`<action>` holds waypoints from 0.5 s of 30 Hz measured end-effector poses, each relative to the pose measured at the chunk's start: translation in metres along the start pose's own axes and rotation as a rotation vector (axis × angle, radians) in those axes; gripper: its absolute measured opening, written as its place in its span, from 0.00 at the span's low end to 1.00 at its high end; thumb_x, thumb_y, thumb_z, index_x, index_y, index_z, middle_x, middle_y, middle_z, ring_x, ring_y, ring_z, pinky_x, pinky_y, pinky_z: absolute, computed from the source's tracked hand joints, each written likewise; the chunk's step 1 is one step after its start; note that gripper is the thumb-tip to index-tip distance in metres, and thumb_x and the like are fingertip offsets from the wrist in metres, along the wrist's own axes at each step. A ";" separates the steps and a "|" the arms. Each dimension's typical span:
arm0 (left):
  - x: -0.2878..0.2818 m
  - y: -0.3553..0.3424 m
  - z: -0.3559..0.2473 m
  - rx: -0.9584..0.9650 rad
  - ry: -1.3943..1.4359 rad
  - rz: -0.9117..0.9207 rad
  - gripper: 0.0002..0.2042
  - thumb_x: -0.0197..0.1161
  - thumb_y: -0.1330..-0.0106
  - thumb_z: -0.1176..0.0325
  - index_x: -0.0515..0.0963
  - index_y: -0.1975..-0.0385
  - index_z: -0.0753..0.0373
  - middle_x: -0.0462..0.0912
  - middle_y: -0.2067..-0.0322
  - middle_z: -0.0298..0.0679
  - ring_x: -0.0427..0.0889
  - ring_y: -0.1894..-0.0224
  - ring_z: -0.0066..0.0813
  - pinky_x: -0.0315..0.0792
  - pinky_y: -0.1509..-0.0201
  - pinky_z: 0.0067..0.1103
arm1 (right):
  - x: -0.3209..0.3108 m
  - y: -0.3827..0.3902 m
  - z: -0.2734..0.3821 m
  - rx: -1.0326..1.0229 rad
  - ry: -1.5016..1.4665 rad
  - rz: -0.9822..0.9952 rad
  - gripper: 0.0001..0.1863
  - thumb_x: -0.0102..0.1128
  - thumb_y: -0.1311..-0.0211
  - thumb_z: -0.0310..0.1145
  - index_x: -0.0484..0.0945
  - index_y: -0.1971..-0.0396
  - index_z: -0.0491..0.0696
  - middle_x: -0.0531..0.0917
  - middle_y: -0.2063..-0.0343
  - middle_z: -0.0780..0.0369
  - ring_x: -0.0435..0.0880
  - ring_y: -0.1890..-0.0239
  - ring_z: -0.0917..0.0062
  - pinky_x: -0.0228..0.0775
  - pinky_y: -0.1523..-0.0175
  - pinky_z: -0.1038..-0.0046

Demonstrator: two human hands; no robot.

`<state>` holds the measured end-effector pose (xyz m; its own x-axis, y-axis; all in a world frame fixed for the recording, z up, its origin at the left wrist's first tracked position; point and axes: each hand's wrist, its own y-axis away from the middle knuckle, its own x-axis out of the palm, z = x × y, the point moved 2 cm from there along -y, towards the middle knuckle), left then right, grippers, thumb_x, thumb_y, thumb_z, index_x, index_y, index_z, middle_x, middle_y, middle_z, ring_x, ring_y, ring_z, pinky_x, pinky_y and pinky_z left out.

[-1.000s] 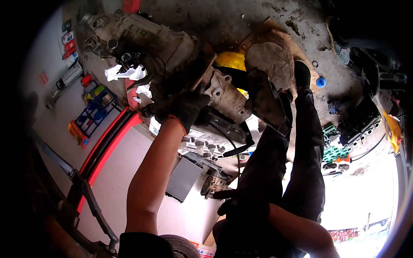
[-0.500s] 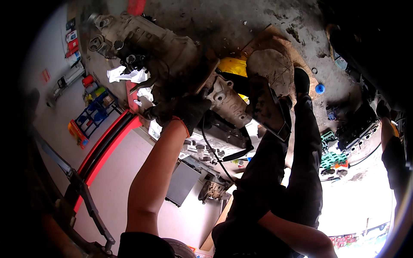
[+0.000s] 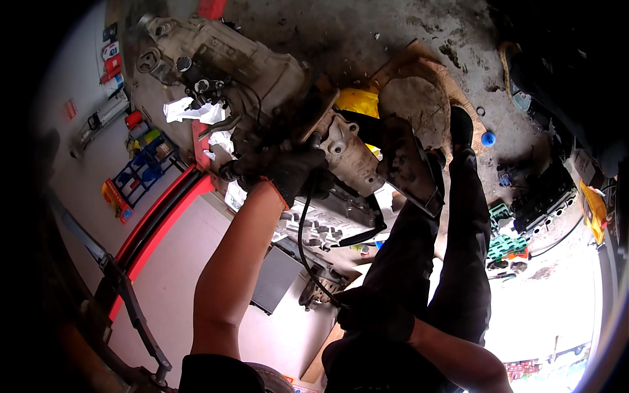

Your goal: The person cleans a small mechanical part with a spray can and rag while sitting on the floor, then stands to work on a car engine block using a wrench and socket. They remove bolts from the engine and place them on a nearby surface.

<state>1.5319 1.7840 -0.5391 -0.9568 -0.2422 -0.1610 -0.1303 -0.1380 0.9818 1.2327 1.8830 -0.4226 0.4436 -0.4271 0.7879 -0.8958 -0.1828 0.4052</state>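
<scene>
My left hand (image 3: 295, 170), in a black glove, is closed around a dark tool at the engine assembly, just below a brownish metal plate (image 3: 318, 114) and beside a greasy cast housing (image 3: 347, 154). The tool's exact shape is hidden. A thin black hose (image 3: 303, 255) hangs from there down to my right hand (image 3: 370, 314), also gloved, which grips it low over my dark-trousered leg. A black rectangular metal part (image 3: 409, 164) leans beside the housing. Behind them lies a large dirty transmission casing (image 3: 242, 59).
Cardboard (image 3: 462, 98) and yellow plastic (image 3: 354, 99) lie on the oily concrete floor. A red beam (image 3: 154, 239) runs along the left. At right are engine parts (image 3: 544, 203), a green plastic case (image 3: 504, 242) and a blue cap (image 3: 487, 139). A radiator (image 3: 272, 278) sits below the engine.
The black hose has swung left. My right hand has shifted over my leg and now grips the hose. My left hand stays at the assembly. Another person's arm seen earlier at right is gone.
</scene>
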 end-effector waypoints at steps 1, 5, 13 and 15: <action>0.013 0.013 -0.009 0.053 -0.106 -0.073 0.21 0.63 0.32 0.58 0.73 0.40 0.47 0.85 0.70 0.44 0.87 0.73 0.43 0.83 0.67 0.37 | -0.002 0.001 -0.001 -0.064 0.065 -0.087 0.20 0.54 0.26 0.31 0.73 0.39 0.40 0.83 0.55 0.59 0.80 0.57 0.77 0.75 0.48 0.72; -0.013 -0.019 0.006 0.395 -0.441 -0.152 0.19 0.64 0.32 0.59 0.74 0.42 0.49 0.85 0.70 0.43 0.86 0.74 0.44 0.83 0.69 0.38 | -0.018 0.007 -0.018 -0.302 0.129 -0.285 0.17 0.52 0.26 0.32 0.76 0.44 0.40 0.83 0.58 0.59 0.80 0.58 0.75 0.75 0.49 0.71; -0.002 0.003 -0.002 0.005 0.189 0.032 0.16 0.59 0.28 0.58 0.76 0.48 0.60 0.85 0.64 0.45 0.87 0.67 0.46 0.84 0.62 0.44 | 0.013 0.002 0.017 0.154 0.203 -0.019 0.22 0.43 0.22 0.41 0.75 0.44 0.40 0.84 0.61 0.56 0.84 0.58 0.70 0.78 0.50 0.68; 0.004 0.003 -0.005 0.078 0.031 -0.092 0.16 0.58 0.28 0.57 0.76 0.49 0.61 0.85 0.64 0.45 0.87 0.66 0.46 0.84 0.62 0.44 | 0.015 0.002 0.013 0.143 0.133 -0.070 0.21 0.45 0.22 0.41 0.74 0.42 0.41 0.84 0.61 0.56 0.84 0.59 0.71 0.79 0.52 0.68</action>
<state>1.5294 1.7777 -0.5373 -0.9314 -0.2621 -0.2525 -0.2381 -0.0857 0.9674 1.2369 1.8652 -0.4160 0.4966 -0.2896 0.8183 -0.8533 -0.3356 0.3991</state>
